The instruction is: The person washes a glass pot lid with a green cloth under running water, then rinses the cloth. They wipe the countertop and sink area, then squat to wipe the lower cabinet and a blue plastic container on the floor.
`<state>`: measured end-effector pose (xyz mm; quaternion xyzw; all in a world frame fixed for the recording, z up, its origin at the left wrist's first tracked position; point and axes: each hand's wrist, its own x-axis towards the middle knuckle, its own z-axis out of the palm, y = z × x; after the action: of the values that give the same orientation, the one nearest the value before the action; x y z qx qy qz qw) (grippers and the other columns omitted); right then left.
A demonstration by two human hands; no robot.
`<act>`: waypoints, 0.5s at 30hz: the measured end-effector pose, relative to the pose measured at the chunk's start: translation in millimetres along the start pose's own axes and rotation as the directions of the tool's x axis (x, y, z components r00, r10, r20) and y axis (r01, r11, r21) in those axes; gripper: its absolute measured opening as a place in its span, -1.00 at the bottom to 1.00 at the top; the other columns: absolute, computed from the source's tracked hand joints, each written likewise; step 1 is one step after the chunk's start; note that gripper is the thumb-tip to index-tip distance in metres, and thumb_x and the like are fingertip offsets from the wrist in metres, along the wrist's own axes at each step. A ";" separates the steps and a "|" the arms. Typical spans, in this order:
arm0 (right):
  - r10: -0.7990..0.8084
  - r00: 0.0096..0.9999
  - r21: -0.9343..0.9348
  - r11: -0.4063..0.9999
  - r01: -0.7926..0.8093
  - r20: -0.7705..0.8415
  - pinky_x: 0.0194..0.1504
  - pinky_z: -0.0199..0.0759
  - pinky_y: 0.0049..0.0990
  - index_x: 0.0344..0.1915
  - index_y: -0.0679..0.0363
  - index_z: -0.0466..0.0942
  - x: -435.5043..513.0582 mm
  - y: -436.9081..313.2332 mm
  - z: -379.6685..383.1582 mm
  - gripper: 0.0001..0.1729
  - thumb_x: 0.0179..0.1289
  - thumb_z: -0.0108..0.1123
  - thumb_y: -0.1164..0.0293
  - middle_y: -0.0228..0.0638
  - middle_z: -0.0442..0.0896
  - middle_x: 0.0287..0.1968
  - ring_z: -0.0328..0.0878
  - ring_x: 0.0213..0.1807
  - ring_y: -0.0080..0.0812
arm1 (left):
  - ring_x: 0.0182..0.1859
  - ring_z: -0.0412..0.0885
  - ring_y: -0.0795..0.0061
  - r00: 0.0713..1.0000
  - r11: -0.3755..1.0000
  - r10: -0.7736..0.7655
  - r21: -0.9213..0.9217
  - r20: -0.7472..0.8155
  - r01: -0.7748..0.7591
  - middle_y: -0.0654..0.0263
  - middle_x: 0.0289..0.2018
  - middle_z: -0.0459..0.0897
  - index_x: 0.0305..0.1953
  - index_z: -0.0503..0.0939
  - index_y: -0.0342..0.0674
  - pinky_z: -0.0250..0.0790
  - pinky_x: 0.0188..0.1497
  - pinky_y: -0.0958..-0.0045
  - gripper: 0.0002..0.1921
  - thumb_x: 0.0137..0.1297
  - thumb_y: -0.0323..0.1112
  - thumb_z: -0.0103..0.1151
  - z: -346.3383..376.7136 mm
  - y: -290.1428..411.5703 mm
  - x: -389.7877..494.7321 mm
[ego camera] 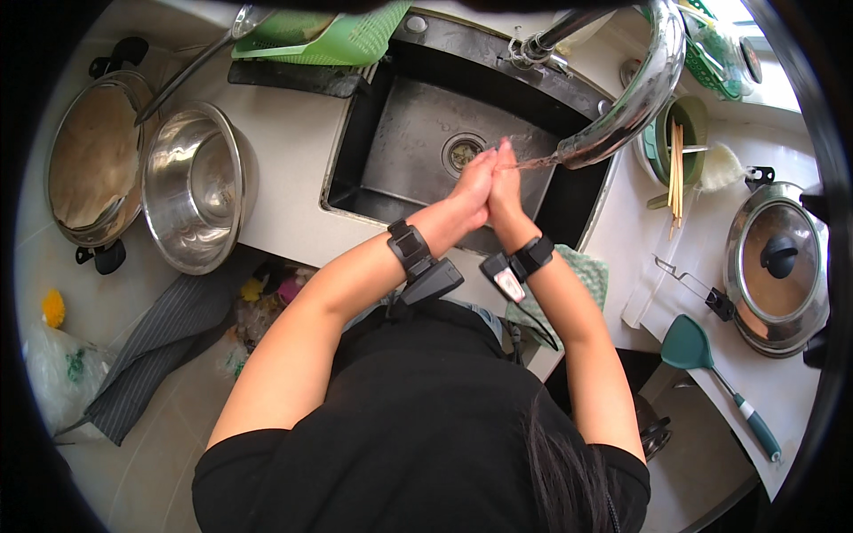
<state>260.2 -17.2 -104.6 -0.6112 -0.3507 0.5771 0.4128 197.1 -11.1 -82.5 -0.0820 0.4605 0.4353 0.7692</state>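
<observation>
My left hand (472, 190) and my right hand (506, 183) are pressed together, palm to palm, above the dark metal sink (406, 143). Water runs from the end of the curved chrome faucet (623, 123) onto my fingers. No object shows between the palms, though their inner sides are hidden. Just beyond my fingertips lies the sink's drain strainer (464, 154), with some bits in it. Each wrist wears a black strap with a small box.
A steel bowl (200, 190) and a lidded pan (93, 160) stand left; a green basket (320, 40) is behind. On the right are chopsticks (676, 176), another lidded pan (776, 266), a green spatula (688, 343) and a green cloth (583, 273) at the counter edge.
</observation>
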 end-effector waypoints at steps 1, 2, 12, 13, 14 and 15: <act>-0.189 0.981 -0.366 0.916 0.165 -0.031 0.21 0.14 -0.25 0.18 0.48 0.27 14.5 4.0 -2.4 -0.33 0.45 -0.38 0.07 0.17 0.37 0.18 0.26 0.25 0.02 | 0.02 0.45 0.47 0.997 0.997 0.077 -0.001 -0.020 -0.077 0.21 0.02 0.49 0.09 0.38 -0.30 0.32 0.11 0.42 -0.70 0.43 -0.31 -0.14 1.3 -5.7 -2.2; -0.186 0.983 -0.506 0.847 0.165 0.009 0.30 -0.03 -0.30 0.24 0.43 0.20 13.1 10.9 -8.8 -0.33 0.45 -0.37 0.05 0.10 0.25 0.27 0.09 0.34 -0.07 | 0.03 0.46 0.43 0.985 0.983 0.171 0.080 -0.027 -0.168 0.15 0.03 0.49 0.11 0.37 -0.33 0.32 0.09 0.44 -0.68 0.42 -0.32 -0.14 0.4 -5.7 -0.5; 0.143 0.989 -0.030 0.989 -0.144 -0.033 0.21 0.14 -0.44 0.21 0.32 0.27 -3.8 21.3 -7.8 -0.35 0.44 -0.30 -0.01 -0.14 0.36 0.20 0.29 0.21 -0.32 | -0.28 0.54 0.51 0.975 0.973 0.166 0.182 -0.145 -0.139 0.27 -0.30 0.59 -0.20 0.46 -0.29 0.41 -0.24 0.47 -0.80 0.42 -0.29 -0.10 -11.1 -12.4 19.3; 0.176 0.984 0.011 0.984 -0.176 -0.021 0.16 0.19 -0.45 0.15 0.30 0.32 -5.6 18.2 -7.5 -0.39 0.44 -0.30 0.00 -0.17 0.41 0.14 0.34 0.14 -0.35 | -0.28 0.54 0.50 0.977 0.978 0.165 0.149 -0.138 -0.144 0.28 -0.32 0.58 -0.21 0.46 -0.28 0.41 -0.24 0.47 -0.79 0.42 -0.26 -0.12 -10.9 -12.1 18.0; 0.207 0.978 0.051 0.977 -0.207 -0.007 0.11 0.24 -0.45 0.09 0.28 0.36 -7.1 15.3 -7.1 -0.42 0.44 -0.29 0.01 -0.20 0.46 0.07 0.39 0.08 -0.37 | -0.28 0.54 0.49 0.979 0.986 0.144 0.108 -0.144 -0.129 0.29 -0.33 0.58 -0.22 0.47 -0.26 0.41 -0.24 0.46 -0.77 0.43 -0.24 -0.13 -10.7 -10.2 17.1; 0.220 0.975 0.094 0.970 -0.223 0.039 0.07 0.29 -0.45 0.03 0.26 0.41 -6.6 11.7 -7.7 -0.45 0.44 -0.29 0.01 -0.23 0.51 0.01 0.44 0.01 -0.40 | -0.28 0.55 0.47 0.988 0.993 0.102 0.068 -0.115 -0.095 0.30 -0.35 0.58 -0.23 0.47 -0.25 0.41 -0.23 0.46 -0.75 0.44 -0.21 -0.15 -10.0 -8.6 15.9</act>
<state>266.8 -28.8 -112.5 -0.6173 -0.2576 0.6447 0.3701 200.2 -12.1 -102.9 -0.0608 0.5219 0.4525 0.7205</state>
